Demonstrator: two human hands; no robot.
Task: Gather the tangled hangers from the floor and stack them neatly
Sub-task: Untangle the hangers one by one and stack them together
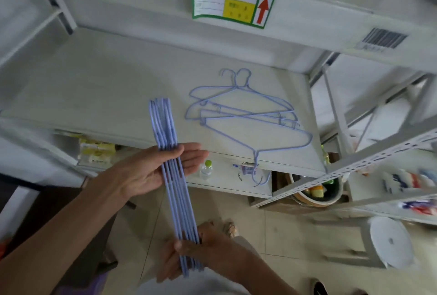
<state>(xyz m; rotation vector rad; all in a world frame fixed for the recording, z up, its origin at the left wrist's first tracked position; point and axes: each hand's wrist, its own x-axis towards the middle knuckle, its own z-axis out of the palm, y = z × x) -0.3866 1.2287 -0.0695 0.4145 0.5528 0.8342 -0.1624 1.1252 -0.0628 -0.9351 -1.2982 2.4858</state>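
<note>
A bundle of several light blue wire hangers (176,190), pressed flat together edge-on, runs from the shelf edge down toward me. My left hand (151,171) lies against the bundle's middle, fingers stretched out behind it and thumb in front. My right hand (201,247) grips the bundle's lower end. To the right, three more light blue hangers (238,112) lie overlapped on the white shelf board (106,82), one with its hook hanging over the front edge.
A white metal rack surrounds the shelf, with a green and yellow label (233,2) and a barcode sticker (383,39) above. A small bottle (207,169) and packets sit on the lower shelf. A pot (314,190) and a white stool (390,242) stand on the tiled floor.
</note>
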